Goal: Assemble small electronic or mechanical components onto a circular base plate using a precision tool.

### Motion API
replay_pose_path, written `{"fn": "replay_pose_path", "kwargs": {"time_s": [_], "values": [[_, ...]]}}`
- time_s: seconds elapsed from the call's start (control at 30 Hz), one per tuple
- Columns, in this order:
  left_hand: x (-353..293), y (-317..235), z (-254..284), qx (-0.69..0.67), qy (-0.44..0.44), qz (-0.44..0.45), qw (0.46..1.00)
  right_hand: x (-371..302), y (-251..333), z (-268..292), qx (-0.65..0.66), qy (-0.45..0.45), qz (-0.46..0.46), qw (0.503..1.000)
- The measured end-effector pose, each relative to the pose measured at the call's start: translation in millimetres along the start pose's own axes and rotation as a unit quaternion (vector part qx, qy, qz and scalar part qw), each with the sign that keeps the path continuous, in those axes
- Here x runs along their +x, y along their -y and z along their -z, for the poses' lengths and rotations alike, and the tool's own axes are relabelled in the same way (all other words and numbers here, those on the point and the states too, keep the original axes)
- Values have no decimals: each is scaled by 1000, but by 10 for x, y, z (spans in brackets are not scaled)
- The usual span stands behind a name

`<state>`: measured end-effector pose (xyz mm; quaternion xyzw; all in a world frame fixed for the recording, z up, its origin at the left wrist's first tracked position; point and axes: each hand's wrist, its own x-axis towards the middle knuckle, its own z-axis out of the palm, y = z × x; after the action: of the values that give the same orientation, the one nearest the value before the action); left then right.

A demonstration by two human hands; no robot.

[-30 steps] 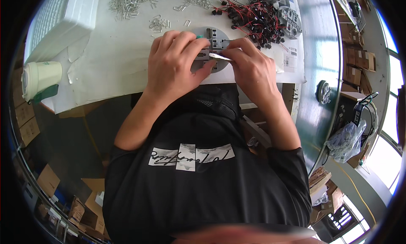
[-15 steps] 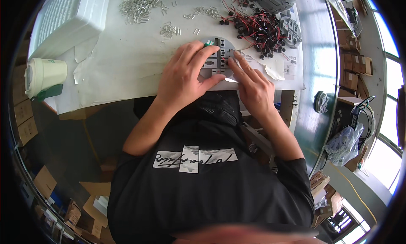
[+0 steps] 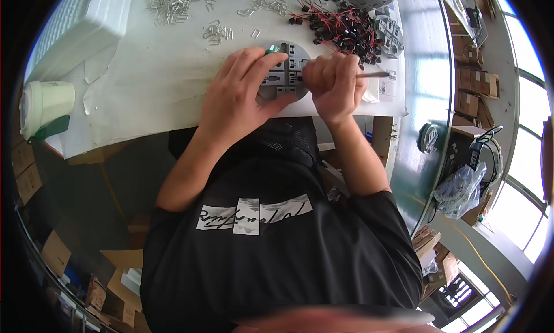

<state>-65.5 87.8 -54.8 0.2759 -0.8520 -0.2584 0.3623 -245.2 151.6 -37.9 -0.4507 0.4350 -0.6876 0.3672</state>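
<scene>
Near the front edge of the white table point(image 3: 150, 82), as seen from the head camera, a round grey disc point(image 3: 277, 77) lies flat between the person's two hands. Its top carries grey blocks and dark slots. The left hand point(image 3: 234, 88) covers the disc's left side with thumb and fingers spread apart: the forefinger reaches onto the upper part, while the thumb points along the lower rim. A small green piece point(image 3: 270, 49) shows at the far side, just beside the fingertips. The right hand point(image 3: 336, 85) is curled into a fist around a slim rod point(image 3: 376, 75), whose free end sticks out to the right. This fist sits at the disc's right edge; its fingers hide the rod's other end, so I cannot tell whether that touches the disc.

Beyond the hands, loose metal clips point(image 3: 173, 5) lie in a heap toward the upper left, with smaller clusters nearer the disc. To the upper right is a tangle of black parts with red wires point(image 3: 349, 30), and just beside it stand more grey parts point(image 3: 389, 37). A piece of white paper point(image 3: 371, 94) lies to the right of the fist. At the table's left side are a white foam box point(image 3: 95, 30) and, nearer the person, a pale tub point(image 3: 53, 102) with something green against it.
</scene>
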Motion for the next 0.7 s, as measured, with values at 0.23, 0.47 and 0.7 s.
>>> {"fn": "replay_pose_path", "kwargs": {"time_s": [0.23,0.47,0.7], "values": [[-50,-10,24,8,-8,5,1000,491,391,12,-145,25,-32,989],[-78,-102,183,46,9,-10,999,1202,-304,53,-470,352,179,790],[-67,-82,212,-38,-1,33,999,897,129,-12,-538,287,11,793]]}}
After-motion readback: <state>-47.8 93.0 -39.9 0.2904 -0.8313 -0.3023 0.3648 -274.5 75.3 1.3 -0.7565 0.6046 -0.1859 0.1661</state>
